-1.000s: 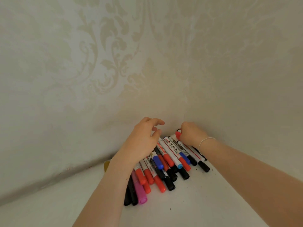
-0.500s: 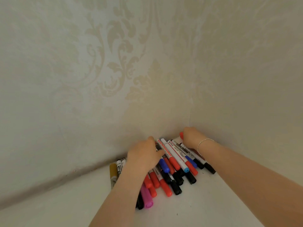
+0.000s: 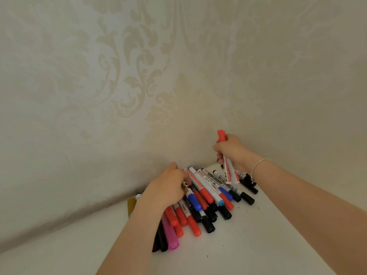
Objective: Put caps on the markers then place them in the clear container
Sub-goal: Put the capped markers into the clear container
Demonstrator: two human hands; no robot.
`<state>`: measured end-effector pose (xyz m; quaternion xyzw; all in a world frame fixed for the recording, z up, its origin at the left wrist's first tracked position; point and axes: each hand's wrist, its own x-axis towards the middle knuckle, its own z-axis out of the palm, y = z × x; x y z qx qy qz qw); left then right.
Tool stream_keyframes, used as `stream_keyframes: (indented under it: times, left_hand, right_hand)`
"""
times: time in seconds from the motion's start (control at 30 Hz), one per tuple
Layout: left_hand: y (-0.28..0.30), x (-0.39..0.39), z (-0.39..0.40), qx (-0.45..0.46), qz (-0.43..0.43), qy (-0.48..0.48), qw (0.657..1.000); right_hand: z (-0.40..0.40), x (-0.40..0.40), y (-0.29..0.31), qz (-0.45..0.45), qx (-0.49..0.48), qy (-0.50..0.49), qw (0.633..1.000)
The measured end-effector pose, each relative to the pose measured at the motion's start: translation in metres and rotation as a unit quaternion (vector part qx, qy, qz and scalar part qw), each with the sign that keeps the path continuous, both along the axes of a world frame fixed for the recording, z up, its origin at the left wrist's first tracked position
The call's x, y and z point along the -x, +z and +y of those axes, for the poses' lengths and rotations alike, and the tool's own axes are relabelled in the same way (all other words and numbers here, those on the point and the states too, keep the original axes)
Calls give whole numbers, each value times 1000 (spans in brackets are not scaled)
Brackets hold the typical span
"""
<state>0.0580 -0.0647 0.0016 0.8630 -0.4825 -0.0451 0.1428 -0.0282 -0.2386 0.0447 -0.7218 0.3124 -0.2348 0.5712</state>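
Above the marker pile (image 3: 204, 203), right hand (image 3: 231, 150) grips a red-capped marker (image 3: 228, 167) (lifted clear); left hand (image 3: 168, 187) curls around pile markers.

A heap of markers (image 3: 206, 201) lies on a white surface (image 3: 258, 245), pushed into the corner of the patterned wall (image 3: 119, 86). The left hand (image 3: 168, 187) rests on the heap's far side, fingers curled among the barrels. Above the heap's right end, the right hand (image 3: 231, 148) grips a red-capped marker (image 3: 228, 169) lifted clear, cap toward the wall, with a thin bracelet (image 3: 258, 165) on the wrist.
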Motion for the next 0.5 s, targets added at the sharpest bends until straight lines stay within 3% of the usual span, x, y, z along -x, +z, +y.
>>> stream_keyframes:
  times: [0.17, 0.23, 0.33, 0.5]
  left_hand:
    - [5, -5, 3, 45, -25, -59, 997]
    - [14, -2, 5, 160, 39, -44, 985]
    - [25, 6, 3, 324, 173, -4, 930]
    - [16, 8, -6, 334, 268, 7, 904]
  right_hand:
    - [9, 6, 7, -95, -108, 4, 990]
    - [12, 9, 10, -123, -113, 0, 986]
    - [21, 11, 13, -150, -144, 53, 977]
    - [45, 2, 16, -171, -279, 178, 928]
